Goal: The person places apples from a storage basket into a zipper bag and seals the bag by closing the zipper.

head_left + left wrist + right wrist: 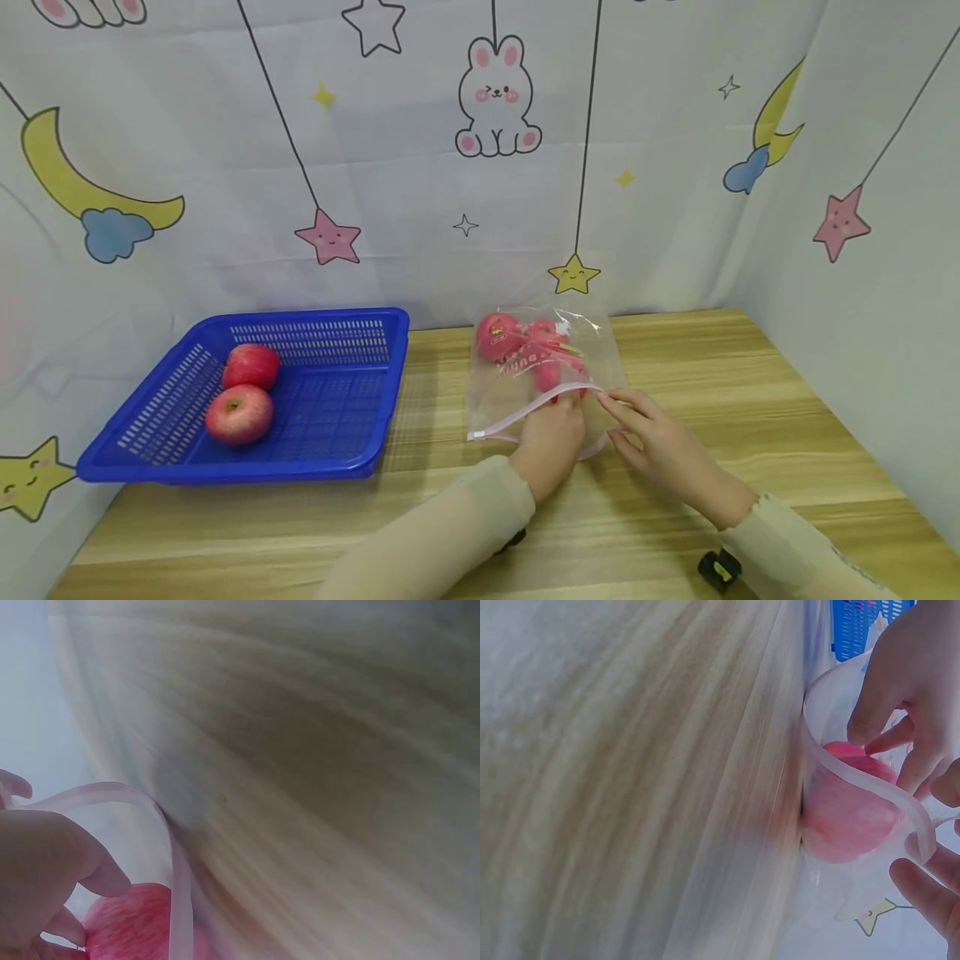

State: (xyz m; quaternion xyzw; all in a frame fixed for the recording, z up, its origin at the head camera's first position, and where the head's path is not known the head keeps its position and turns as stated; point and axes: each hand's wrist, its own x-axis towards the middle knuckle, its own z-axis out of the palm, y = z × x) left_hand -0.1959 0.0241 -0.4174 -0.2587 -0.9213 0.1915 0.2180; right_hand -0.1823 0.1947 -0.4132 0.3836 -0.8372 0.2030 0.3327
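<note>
Seemingly mid-bagging, the right hand (667, 447) pinched the bag (487, 392) by its rim (859, 778) while the left hand (552, 429) reached inside to an apple (847, 817), gripping or releasing I couldn't tell; withdrawing it next probably called for spreading that rim, two more apples (240, 415) being in the basket (322, 425).

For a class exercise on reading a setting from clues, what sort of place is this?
Probably an indoor tabletop corner set up for hands-on activities: a wood-grain table, white cartoon-printed cloth behind it and at its sides, and a blue basket holding two apples.
</note>
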